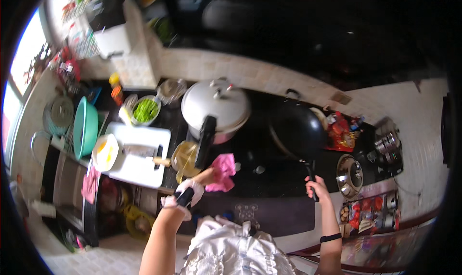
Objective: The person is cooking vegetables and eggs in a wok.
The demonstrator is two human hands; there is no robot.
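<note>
A black wok [301,130] with a long black handle stands over the right side of the dark stove; my right hand [318,187] is closed around that handle. My left hand [208,176] holds a bunched pink cloth [223,173] near the front of the stove, its fingers mostly hidden by the cloth. Behind it is a large silver pressure cooker [213,107], its black handle [205,141] pointing towards me. A bowl [182,159] of yellowish contents lies just left of that handle.
To the left, a white cutting board [151,177] bears a cleaver and a knife, with a bowl of egg [105,153] at its edge. Chopped greens [145,110] fill a bowl behind it. A teal basin [85,129] stands farther left. A steel lid [349,175] rests at right.
</note>
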